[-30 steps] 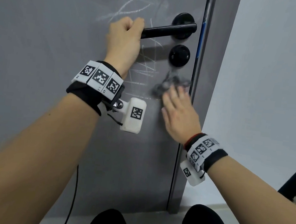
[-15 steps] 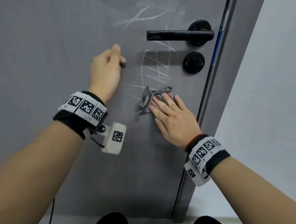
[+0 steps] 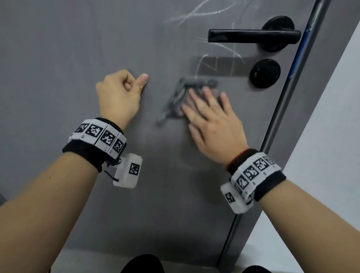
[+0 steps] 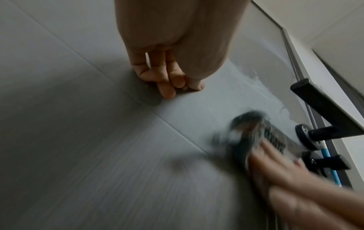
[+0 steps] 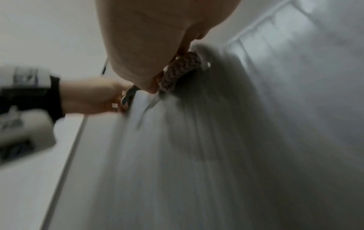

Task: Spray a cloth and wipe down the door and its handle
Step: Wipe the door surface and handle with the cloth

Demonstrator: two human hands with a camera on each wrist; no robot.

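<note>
Cloth point(image 3: 186, 94) under flat right hand point(image 3: 213, 126)

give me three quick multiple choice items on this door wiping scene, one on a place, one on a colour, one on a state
1. Where is the cloth?
A. draped on the handle
B. on the door below the handle
C. on the floor

2. What colour is the door handle?
A. black
B. silver
C. white

3. How is the left hand?
A. flat on the cloth
B. gripping the handle
C. curled, holding nothing, against the door

Answers:
1 B: the right hand presses the cloth flat on the panel beneath the lever.
2 A: the lever and its round plate are black.
3 C: its fingers are curled in, with the thumb touching the panel.
</note>
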